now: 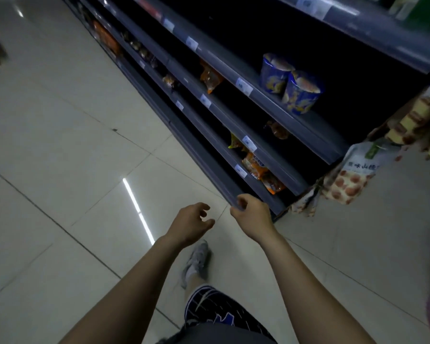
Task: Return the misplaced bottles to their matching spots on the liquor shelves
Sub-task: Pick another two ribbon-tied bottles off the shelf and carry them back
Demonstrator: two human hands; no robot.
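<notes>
Pale tiles cover the floor [60, 145] across the left of the frame. Dark shelves [283, 117] run up the right, carrying orange snack packets [255, 165] and two blue cups [291, 83]. No bottle shows anywhere, so the task's thing lies out of view. The left hand [191, 224] and right hand [252, 217], at lower centre, hang with fingers loosely curled, holding nothing. Glass liquor bottles will likely be heavy, smooth and breakable, so they are best gripped round the body, with the other hand under the base.
</notes>
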